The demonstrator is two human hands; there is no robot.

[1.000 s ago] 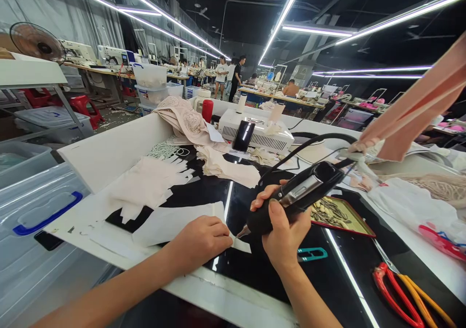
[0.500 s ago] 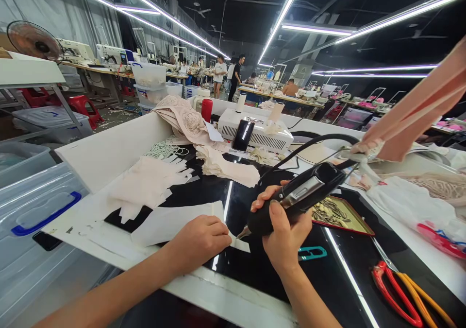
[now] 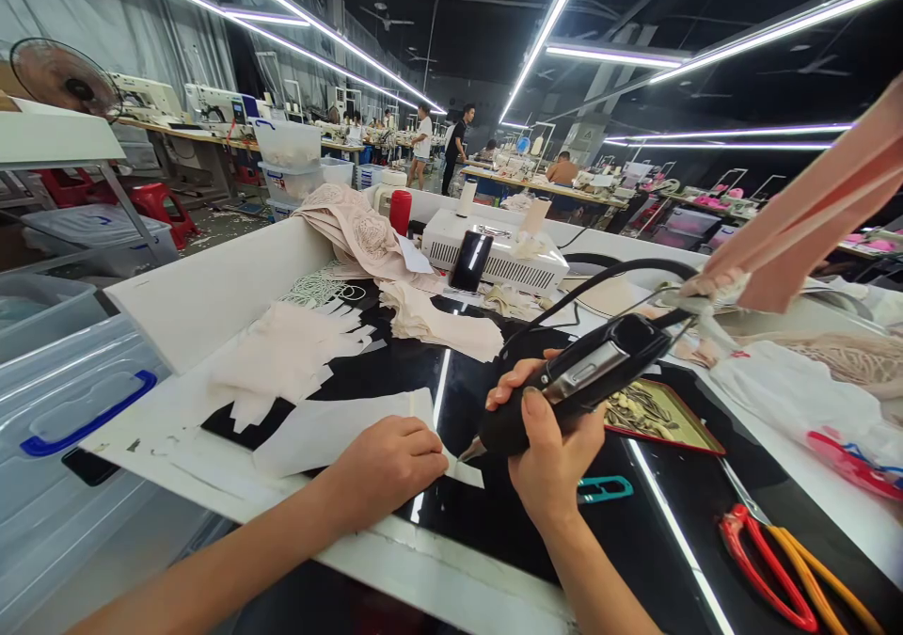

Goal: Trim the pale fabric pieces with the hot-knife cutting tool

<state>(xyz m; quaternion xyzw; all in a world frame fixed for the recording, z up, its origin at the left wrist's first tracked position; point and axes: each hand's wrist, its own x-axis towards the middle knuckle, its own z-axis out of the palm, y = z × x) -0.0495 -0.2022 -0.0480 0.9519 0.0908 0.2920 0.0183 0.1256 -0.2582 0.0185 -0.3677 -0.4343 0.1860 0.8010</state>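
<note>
A pale fabric piece [image 3: 331, 433] lies flat on the black glossy tabletop [image 3: 508, 546], its narrow end reaching to the right. My left hand [image 3: 391, 461] presses down on that end, fingers bent and together. In my right hand [image 3: 554, 447] is a black corded handheld tool [image 3: 575, 372], gripped firmly around its body. Its pointed metal tip [image 3: 471, 449] rests at the fabric's narrow end, just right of my left fingertips. Whether the tip touches the cloth I cannot tell. Beside my right wrist lie small teal thread snips [image 3: 605, 489], partly hidden by it.
Stacks of cut fabric [image 3: 282, 357] lie left and behind. A phone [image 3: 471, 261] leans on a white vented box [image 3: 494, 249]. To the right are a tray of seeds [image 3: 663, 416] and scissors [image 3: 768, 560]. The tool's cable [image 3: 599, 277] arches above the table; pink cloth [image 3: 811, 202] hangs nearby.
Both hands, the tool and the fabric look nearly still. In the background, a person in a white top has turned and shifted slightly.
</note>
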